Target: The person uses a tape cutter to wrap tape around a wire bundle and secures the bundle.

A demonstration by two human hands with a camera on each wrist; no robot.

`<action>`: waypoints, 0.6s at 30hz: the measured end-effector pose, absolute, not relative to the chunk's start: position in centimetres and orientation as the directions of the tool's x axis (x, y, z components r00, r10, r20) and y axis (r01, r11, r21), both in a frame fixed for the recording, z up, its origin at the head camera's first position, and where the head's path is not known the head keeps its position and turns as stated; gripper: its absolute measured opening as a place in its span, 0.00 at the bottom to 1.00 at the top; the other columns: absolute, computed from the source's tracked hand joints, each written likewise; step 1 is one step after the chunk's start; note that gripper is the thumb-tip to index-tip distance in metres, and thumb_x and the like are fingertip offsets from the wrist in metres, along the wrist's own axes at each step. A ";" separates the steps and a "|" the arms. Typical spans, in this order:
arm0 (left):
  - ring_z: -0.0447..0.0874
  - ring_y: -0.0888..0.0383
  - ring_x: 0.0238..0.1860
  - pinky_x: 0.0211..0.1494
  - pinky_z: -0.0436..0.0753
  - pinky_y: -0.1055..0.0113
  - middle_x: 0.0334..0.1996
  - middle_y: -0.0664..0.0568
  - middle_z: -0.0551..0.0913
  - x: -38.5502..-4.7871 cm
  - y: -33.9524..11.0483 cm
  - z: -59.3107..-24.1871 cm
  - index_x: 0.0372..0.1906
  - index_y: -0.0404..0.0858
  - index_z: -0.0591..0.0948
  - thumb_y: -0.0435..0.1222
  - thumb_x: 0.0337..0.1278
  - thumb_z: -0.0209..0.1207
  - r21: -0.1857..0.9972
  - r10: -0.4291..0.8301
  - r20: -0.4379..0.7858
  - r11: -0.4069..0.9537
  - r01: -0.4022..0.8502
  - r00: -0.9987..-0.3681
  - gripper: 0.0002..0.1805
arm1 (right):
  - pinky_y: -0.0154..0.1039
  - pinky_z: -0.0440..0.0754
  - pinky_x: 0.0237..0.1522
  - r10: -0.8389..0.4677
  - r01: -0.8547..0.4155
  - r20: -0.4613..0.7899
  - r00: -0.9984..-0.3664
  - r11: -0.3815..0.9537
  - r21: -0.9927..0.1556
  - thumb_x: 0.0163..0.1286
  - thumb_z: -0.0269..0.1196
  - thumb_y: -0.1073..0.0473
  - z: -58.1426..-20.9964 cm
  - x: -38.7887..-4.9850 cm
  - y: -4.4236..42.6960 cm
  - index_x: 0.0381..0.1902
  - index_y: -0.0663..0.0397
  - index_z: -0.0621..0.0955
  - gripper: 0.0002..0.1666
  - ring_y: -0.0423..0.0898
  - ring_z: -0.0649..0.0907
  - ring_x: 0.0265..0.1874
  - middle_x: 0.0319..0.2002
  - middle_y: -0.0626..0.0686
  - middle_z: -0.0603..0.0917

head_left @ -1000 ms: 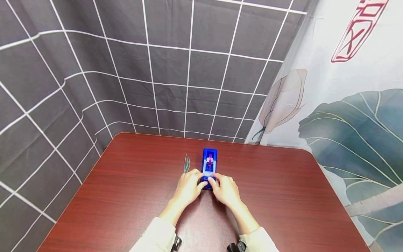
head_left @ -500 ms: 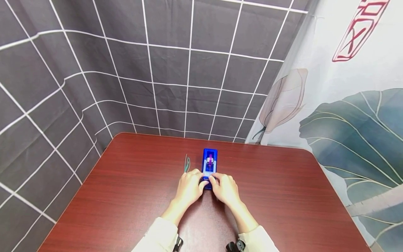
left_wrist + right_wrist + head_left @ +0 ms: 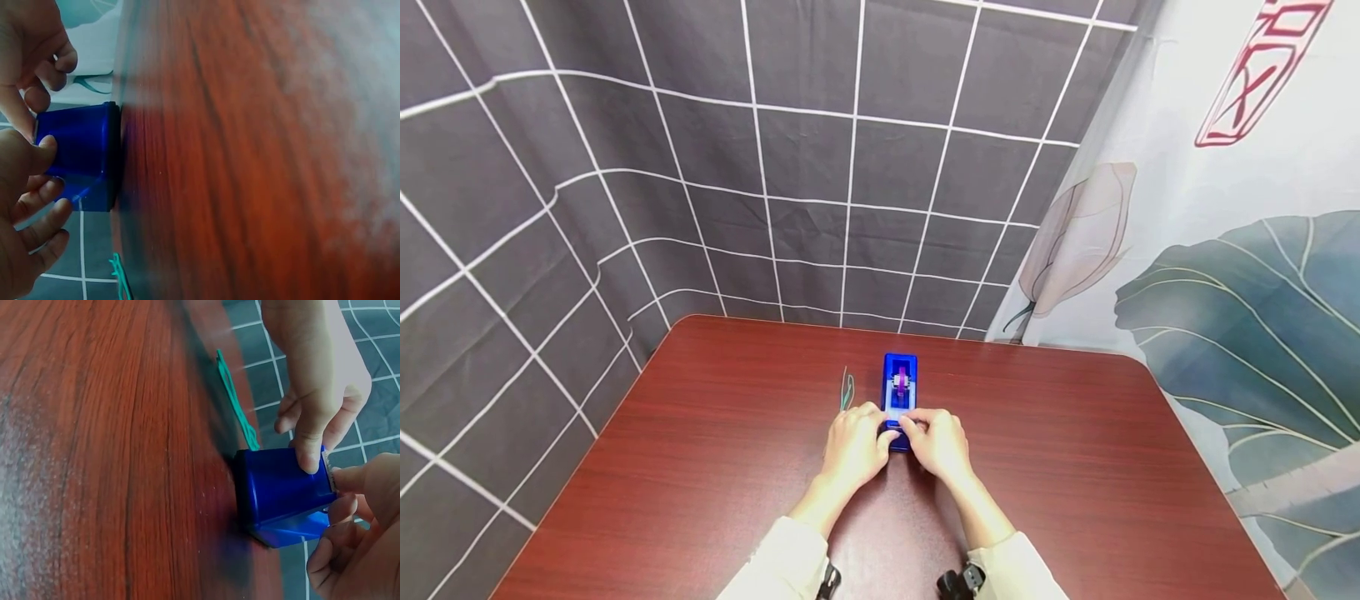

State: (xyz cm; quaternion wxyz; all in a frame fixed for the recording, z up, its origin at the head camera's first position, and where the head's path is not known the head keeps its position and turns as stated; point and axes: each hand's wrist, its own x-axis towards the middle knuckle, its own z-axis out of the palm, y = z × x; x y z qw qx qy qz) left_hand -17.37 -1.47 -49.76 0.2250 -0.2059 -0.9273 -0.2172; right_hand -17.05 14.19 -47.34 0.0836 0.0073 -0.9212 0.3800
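Observation:
A blue tape dispenser with a purple-pink roll core stands on the table, its front end towards me. My left hand holds it from the left; the left thumb presses the front face just below the serrated cutting edge. At the right side, my right hand has its thumb and forefinger bent close together at that edge, with the thumb touching it. Whether a strip of tape lies between those fingertips is too fine to make out. The remaining right fingers are curled beside the dispenser.
A thin green cord loop lies on the table left of the dispenser, partly behind my left hand. The reddish-brown wooden table ends in front of a dark grey checked curtain. A white printed curtain hangs on the right.
The right thumb has shifted slightly up and closer to its forefinger at the front of the tape dispenser. The dispenser and the left hand's hold on it stay nearly the same.

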 end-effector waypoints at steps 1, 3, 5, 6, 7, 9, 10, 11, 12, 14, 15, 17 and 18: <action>0.84 0.54 0.35 0.41 0.80 0.59 0.32 0.55 0.83 -17.4 -1.5 -49.8 0.37 0.42 0.89 0.43 0.53 0.73 0.314 0.282 0.507 0.819 0.479 -0.815 0.11 | 0.41 0.76 0.26 0.049 -0.078 0.157 -0.986 0.699 -0.711 0.67 0.69 0.57 -47.3 -17.1 14.2 0.38 0.52 0.91 0.07 0.38 0.78 0.19 0.17 0.44 0.82; 0.85 0.54 0.36 0.42 0.80 0.58 0.33 0.55 0.83 -17.4 -1.5 -49.8 0.38 0.41 0.89 0.43 0.54 0.72 0.324 0.278 0.504 0.817 0.477 -0.818 0.11 | 0.40 0.76 0.25 0.049 -0.077 0.147 -0.988 0.668 -0.740 0.66 0.69 0.58 -47.3 -17.2 14.2 0.37 0.54 0.91 0.06 0.38 0.78 0.18 0.17 0.46 0.83; 0.85 0.54 0.37 0.42 0.81 0.58 0.33 0.55 0.84 -17.5 -1.4 -49.9 0.38 0.41 0.89 0.43 0.54 0.73 0.334 0.278 0.497 0.813 0.477 -0.822 0.11 | 0.38 0.76 0.26 0.047 -0.078 0.139 -0.989 0.635 -0.768 0.66 0.69 0.60 -47.3 -17.3 14.3 0.35 0.56 0.91 0.06 0.38 0.78 0.18 0.18 0.49 0.85; 0.85 0.54 0.37 0.43 0.81 0.57 0.33 0.55 0.84 -17.5 -1.4 -49.9 0.38 0.41 0.89 0.43 0.54 0.73 0.339 0.279 0.493 0.811 0.477 -0.824 0.11 | 0.37 0.76 0.27 0.045 -0.079 0.135 -0.990 0.615 -0.784 0.65 0.69 0.61 -47.3 -17.3 14.3 0.34 0.58 0.90 0.06 0.38 0.78 0.19 0.20 0.50 0.86; 0.86 0.53 0.37 0.43 0.81 0.57 0.33 0.55 0.84 -17.5 -1.5 -49.9 0.38 0.41 0.89 0.43 0.54 0.73 0.345 0.279 0.489 0.808 0.477 -0.826 0.11 | 0.36 0.76 0.27 0.045 -0.075 0.126 -0.991 0.589 -0.805 0.65 0.69 0.63 -47.4 -17.4 14.3 0.34 0.59 0.90 0.05 0.38 0.78 0.20 0.21 0.53 0.87; 0.86 0.53 0.38 0.43 0.81 0.57 0.33 0.55 0.85 -17.6 -1.5 -49.9 0.38 0.41 0.89 0.43 0.53 0.73 0.354 0.282 0.481 0.804 0.478 -0.831 0.11 | 0.35 0.76 0.29 0.050 -0.049 0.088 -0.995 0.520 -0.853 0.65 0.68 0.64 -47.5 -17.5 14.4 0.33 0.63 0.90 0.06 0.39 0.79 0.23 0.24 0.55 0.88; 0.86 0.53 0.38 0.43 0.81 0.57 0.34 0.55 0.85 -17.6 -1.5 -49.9 0.38 0.41 0.89 0.43 0.54 0.73 0.359 0.283 0.476 0.802 0.477 -0.833 0.11 | 0.33 0.76 0.30 0.054 -0.028 0.061 -0.997 0.473 -0.881 0.65 0.68 0.66 -47.6 -17.6 14.4 0.33 0.65 0.89 0.06 0.39 0.79 0.25 0.26 0.56 0.88; 0.86 0.53 0.38 0.43 0.81 0.57 0.34 0.55 0.85 -17.6 -1.5 -49.9 0.38 0.41 0.89 0.43 0.54 0.73 0.363 0.282 0.472 0.801 0.476 -0.835 0.11 | 0.32 0.76 0.32 0.059 -0.005 0.033 -0.998 0.422 -0.907 0.65 0.68 0.67 -47.6 -17.7 14.4 0.33 0.66 0.89 0.06 0.39 0.79 0.27 0.27 0.56 0.88; 0.86 0.53 0.38 0.43 0.81 0.57 0.34 0.55 0.85 -17.6 -1.5 -49.9 0.39 0.41 0.89 0.43 0.54 0.73 0.368 0.281 0.467 0.800 0.474 -0.838 0.11 | 0.32 0.76 0.33 0.062 0.015 0.009 -0.998 0.368 -0.930 0.65 0.67 0.67 -47.7 -17.8 14.4 0.33 0.69 0.88 0.07 0.38 0.79 0.28 0.28 0.56 0.88; 0.86 0.53 0.38 0.43 0.81 0.57 0.34 0.55 0.85 -17.6 -1.5 -49.9 0.39 0.41 0.89 0.43 0.54 0.73 0.377 0.277 0.459 0.800 0.468 -0.844 0.11 | 0.30 0.73 0.28 0.073 0.075 -0.059 -0.996 0.252 -0.965 0.65 0.67 0.68 -47.9 -17.9 14.4 0.34 0.72 0.87 0.08 0.37 0.76 0.24 0.25 0.53 0.86; 0.86 0.53 0.38 0.43 0.81 0.57 0.34 0.55 0.85 -17.6 -1.5 -49.8 0.39 0.41 0.89 0.43 0.54 0.73 0.380 0.275 0.456 0.800 0.464 -0.847 0.11 | 0.30 0.71 0.26 0.076 0.106 -0.093 -0.993 0.194 -0.975 0.65 0.67 0.69 -47.9 -18.0 14.4 0.34 0.73 0.87 0.08 0.37 0.74 0.22 0.22 0.51 0.84; 0.86 0.53 0.39 0.43 0.81 0.57 0.35 0.55 0.85 -17.6 -1.5 -49.8 0.40 0.41 0.89 0.42 0.54 0.73 0.385 0.271 0.452 0.800 0.460 -0.850 0.12 | 0.29 0.66 0.20 0.077 0.160 -0.152 -0.985 0.106 -0.981 0.65 0.67 0.68 -48.1 -18.0 14.4 0.35 0.74 0.86 0.09 0.35 0.69 0.17 0.17 0.46 0.78; 0.86 0.53 0.39 0.43 0.81 0.57 0.35 0.55 0.85 -17.6 -1.5 -49.8 0.40 0.41 0.89 0.42 0.53 0.73 0.386 0.271 0.451 0.800 0.459 -0.850 0.12 | 0.29 0.64 0.18 0.076 0.187 -0.182 -0.980 0.068 -0.980 0.65 0.67 0.68 -48.2 -18.1 14.3 0.36 0.74 0.86 0.09 0.35 0.67 0.15 0.16 0.44 0.76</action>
